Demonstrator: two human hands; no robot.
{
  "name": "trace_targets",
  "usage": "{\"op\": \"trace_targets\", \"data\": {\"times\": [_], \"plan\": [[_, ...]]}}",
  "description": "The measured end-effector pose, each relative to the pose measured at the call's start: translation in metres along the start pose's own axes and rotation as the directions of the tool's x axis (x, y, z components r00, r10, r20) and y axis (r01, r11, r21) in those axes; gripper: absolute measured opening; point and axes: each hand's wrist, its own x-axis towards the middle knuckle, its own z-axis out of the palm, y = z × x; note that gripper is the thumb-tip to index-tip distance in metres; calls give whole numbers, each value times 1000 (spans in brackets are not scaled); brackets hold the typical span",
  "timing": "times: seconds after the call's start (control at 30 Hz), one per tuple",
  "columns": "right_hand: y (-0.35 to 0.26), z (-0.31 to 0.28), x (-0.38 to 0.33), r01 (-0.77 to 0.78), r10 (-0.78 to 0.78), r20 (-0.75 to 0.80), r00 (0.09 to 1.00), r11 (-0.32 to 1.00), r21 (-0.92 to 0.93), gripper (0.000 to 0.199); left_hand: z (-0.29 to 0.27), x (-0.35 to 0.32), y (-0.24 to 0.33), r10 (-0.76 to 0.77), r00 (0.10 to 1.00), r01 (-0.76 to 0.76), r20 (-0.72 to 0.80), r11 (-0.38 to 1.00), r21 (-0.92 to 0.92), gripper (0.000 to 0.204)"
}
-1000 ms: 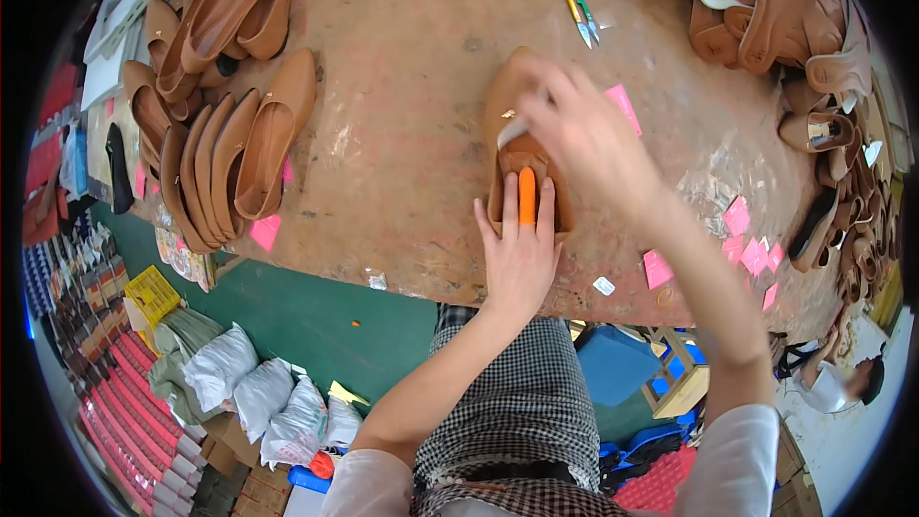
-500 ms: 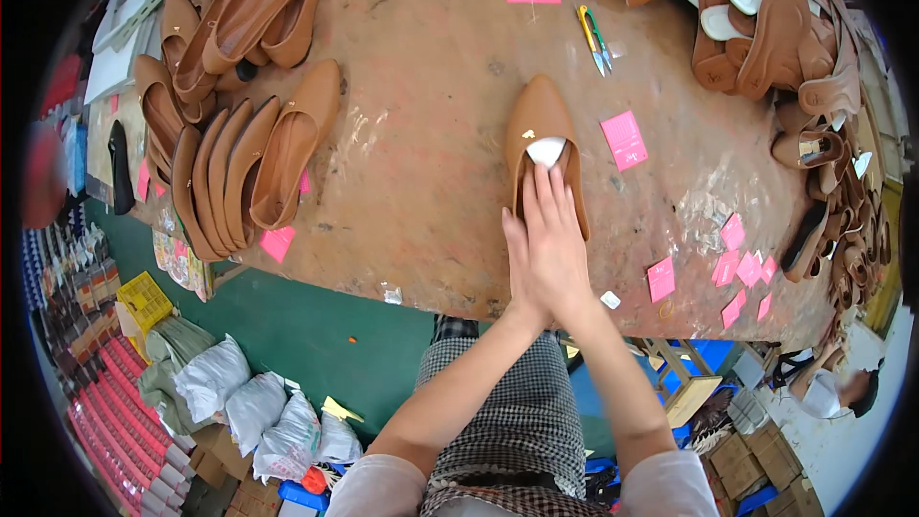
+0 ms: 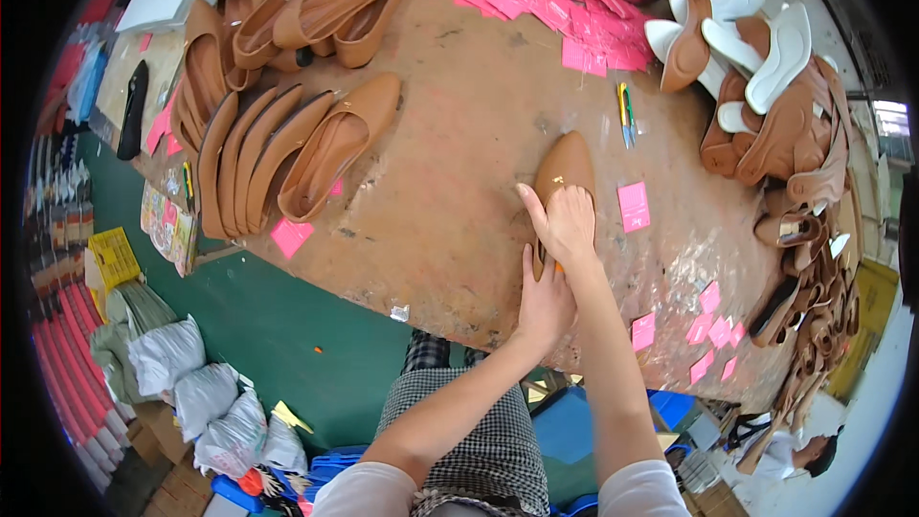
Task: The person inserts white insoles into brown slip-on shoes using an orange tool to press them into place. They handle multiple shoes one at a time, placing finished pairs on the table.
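A tan pointed flat shoe (image 3: 567, 165) lies on the worn table, its toe facing away from me. My right hand (image 3: 571, 227) reaches into its opening, fingers tucked towards the toe and thumb sticking out over the left side. Just behind, my left hand (image 3: 546, 306) grips the heel end, its thumb up along the shoe's left side. A small gold ornament shows on the shoe's upper. My hands hide most of the inside and the heel. A small orange spot shows beside my left fingers; I cannot tell what it is.
Tan shoes (image 3: 335, 148) stand in rows at the left. Thread snips (image 3: 626, 115) and a pink card (image 3: 633, 207) lie right of the shoe. Brown and white insoles (image 3: 780, 57) are heaped far right, and pink cards (image 3: 546, 0) at the back. A person (image 3: 780, 455) is at lower right.
My right hand has gone deeper into the shoe, and the white piece inside is no longer visible. My left hand has shifted to the heel. The view has turned, shifting the whole scene.
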Motion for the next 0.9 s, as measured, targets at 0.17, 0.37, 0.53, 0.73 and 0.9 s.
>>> {"op": "trace_targets", "data": {"times": [0.17, 0.37, 0.53, 0.73, 0.9], "plan": [[0, -3, -83, 310, -292, -131, 947, 938, 154, 67, -33, -46, -85, 296, 939, -310, -174, 949, -63, 39], [34, -31, -62, 784, -746, 248, 618, 610, -117, 65, -61, -48, -154, 85, 985, -145, -148, 876, -461, 55], [-44, -13, -23, 909, -847, 332, 415, 404, -106, 39, -35, -42, -160, 72, 947, -217, -314, 862, -457, 58], [-75, -30, -10, 920, -911, 235, 339, 269, -284, 29, -72, -74, -154, -204, 879, 18, -431, 917, -398, 77], [-197, -62, 31, 873, -940, -43, 339, 332, -359, 35, -89, -199, -166, -654, 672, 316, -348, 678, -664, 84]]}}
